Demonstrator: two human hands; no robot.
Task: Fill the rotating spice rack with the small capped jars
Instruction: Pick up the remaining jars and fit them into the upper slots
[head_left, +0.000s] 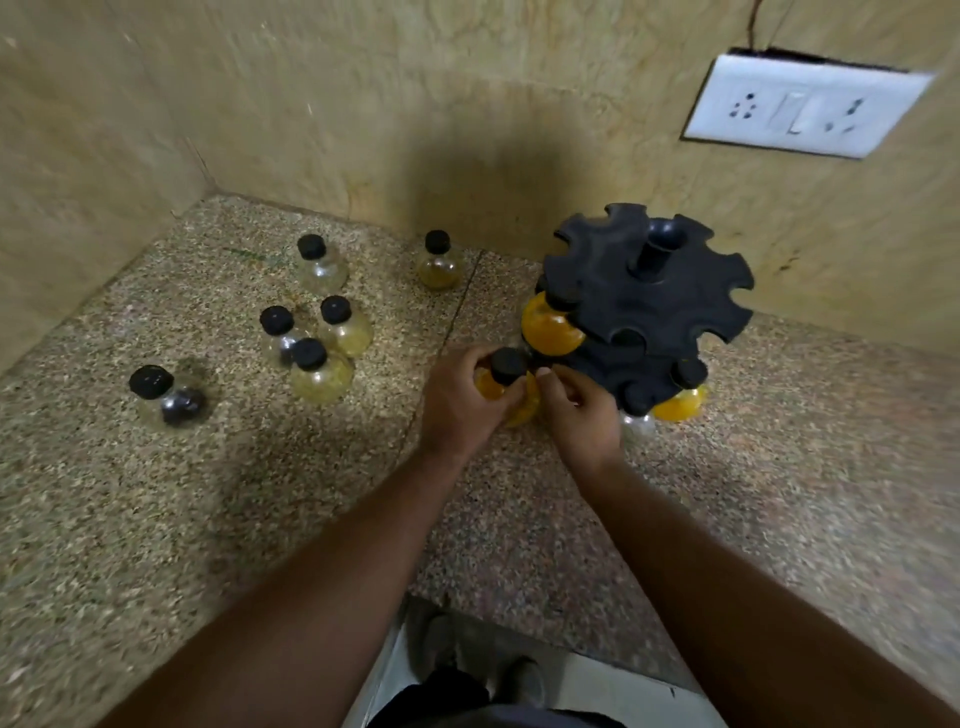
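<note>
Six capped jars (322, 267) stand on the tabletop (156, 519) — three hang in the rack (644, 306). Both grips — left hand (460, 402), right hand (582, 410) — clasp one yellow jar (511, 395).

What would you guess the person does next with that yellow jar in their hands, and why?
Probably slide the yellow jar sideways so its neck seats in an open notch on the lower tier of the black rack. The left hand grips it right beside the rack, the right hand steadies it, and several notches look empty.
</note>
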